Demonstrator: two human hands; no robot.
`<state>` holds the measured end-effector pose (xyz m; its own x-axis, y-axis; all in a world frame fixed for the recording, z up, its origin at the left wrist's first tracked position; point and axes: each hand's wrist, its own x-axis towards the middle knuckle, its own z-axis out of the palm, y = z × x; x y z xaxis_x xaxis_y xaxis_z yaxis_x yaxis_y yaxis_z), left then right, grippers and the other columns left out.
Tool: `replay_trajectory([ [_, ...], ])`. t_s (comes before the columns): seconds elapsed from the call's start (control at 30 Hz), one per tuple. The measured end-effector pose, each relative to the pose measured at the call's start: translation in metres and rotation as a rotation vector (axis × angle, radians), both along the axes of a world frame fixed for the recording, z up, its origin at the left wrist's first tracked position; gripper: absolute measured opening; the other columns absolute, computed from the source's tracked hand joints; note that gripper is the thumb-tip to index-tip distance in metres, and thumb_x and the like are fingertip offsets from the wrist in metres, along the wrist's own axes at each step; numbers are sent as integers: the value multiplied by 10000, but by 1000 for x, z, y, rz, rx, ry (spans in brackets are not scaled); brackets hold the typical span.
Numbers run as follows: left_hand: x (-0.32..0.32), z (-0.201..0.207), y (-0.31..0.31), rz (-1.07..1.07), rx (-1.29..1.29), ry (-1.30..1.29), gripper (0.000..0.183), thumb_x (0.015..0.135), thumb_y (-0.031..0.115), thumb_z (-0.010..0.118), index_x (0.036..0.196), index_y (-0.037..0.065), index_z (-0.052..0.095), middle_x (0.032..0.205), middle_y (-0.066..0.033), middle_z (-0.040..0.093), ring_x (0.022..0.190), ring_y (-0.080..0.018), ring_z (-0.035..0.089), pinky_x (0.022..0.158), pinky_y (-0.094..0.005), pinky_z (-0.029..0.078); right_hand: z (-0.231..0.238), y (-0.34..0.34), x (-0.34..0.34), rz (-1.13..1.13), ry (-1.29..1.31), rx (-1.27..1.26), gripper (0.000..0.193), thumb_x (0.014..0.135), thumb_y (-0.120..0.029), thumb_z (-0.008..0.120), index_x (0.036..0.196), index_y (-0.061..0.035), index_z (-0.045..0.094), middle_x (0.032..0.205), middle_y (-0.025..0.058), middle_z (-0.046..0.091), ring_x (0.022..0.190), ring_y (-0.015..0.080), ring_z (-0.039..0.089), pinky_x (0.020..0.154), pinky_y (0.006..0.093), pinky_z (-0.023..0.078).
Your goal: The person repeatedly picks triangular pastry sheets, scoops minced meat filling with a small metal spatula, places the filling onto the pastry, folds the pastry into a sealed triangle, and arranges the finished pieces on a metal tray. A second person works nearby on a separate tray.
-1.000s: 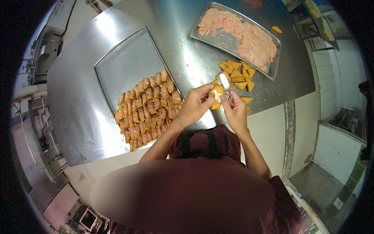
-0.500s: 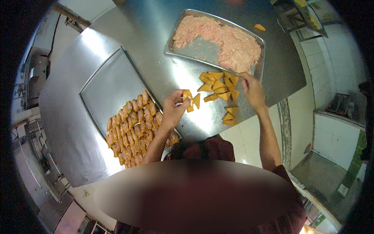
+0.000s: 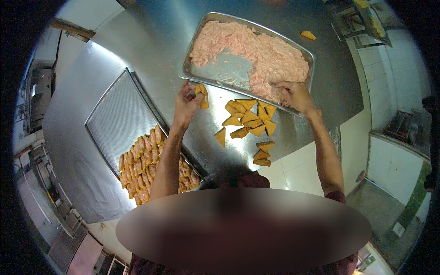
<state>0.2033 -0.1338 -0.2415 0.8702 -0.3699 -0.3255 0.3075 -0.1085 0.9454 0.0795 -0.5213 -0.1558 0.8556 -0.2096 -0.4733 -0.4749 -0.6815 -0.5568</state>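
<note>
My left hand (image 3: 185, 106), closed, holds a golden-brown fried tofu piece (image 3: 202, 95) that looks opened up, just off the near left corner of a metal tray (image 3: 233, 87). Pale pink minced meat paste (image 3: 279, 52) fills much of that tray, with a bare patch at its near left. My right hand (image 3: 297, 96) reaches over the tray's near right side, fingers drawn together at the paste; what they grip, if anything, is hidden. Between my arms several loose tofu triangles (image 3: 251, 117) lie on the table, with a small stack (image 3: 262, 153) nearer me.
To the left, a perforated metal tray (image 3: 120, 101) carries rows of meat-stuffed tofu pieces (image 3: 142, 160) at its near end, partly behind my left forearm. Everything stands on a steel table (image 3: 68, 137). One lone tofu piece (image 3: 308, 35) lies beyond the paste tray's right end.
My left hand has moved up and left with the tofu piece, toward the paste tray. My right hand has shifted from the tray's near rim onto the paste. The view has shifted slightly.
</note>
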Motion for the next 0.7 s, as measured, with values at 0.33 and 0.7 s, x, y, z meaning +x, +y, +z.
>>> replay_trajectory([
  [0.33, -7, 5, -10, -35, -82, -9, 322, 929, 127, 786, 1205, -6, 686, 1753, -168, 305, 1145, -231, 696, 932, -345, 600, -25, -31, 5, 225, -205, 130, 208, 1016, -101, 655, 1152, -19, 790, 993, 157, 801, 898, 231, 770, 823, 366, 596],
  [0.7, -7, 8, -12, -47, -120, -32, 306, 920, 106, 774, 1195, -10, 708, 1738, -249, 281, 1093, -235, 722, 908, -347, 601, -17, -32, 9, 229, -137, 28, 228, 1033, -87, 641, 1204, 4, 763, 965, 94, 777, 872, 150, 724, 787, 317, 585],
])
